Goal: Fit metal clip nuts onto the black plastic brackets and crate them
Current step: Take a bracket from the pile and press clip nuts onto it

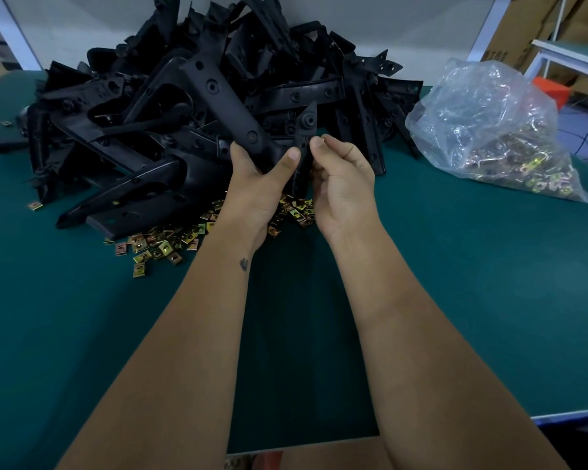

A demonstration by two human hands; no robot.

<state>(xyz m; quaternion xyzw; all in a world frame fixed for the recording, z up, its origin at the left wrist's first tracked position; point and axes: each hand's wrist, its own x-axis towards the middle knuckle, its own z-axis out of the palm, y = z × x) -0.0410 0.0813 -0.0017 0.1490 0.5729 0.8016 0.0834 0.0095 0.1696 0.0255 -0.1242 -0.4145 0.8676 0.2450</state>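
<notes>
Now the left hand point(263, 184) is gripping a black bracket point(228, 96), fingers curled round it, while the right hand point(340, 179) fingers are pinching its smaller arm above the desk point(455, 283).

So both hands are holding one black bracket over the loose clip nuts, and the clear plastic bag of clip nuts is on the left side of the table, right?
Not quite. The head view shows the clear plastic bag on the right side of the table, not the left. The rest holds.

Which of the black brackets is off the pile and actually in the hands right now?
The long bracket slanting up from the left hand, which grips its lower end; the right hand pinches beside it. The rest lie heaped behind.
</notes>
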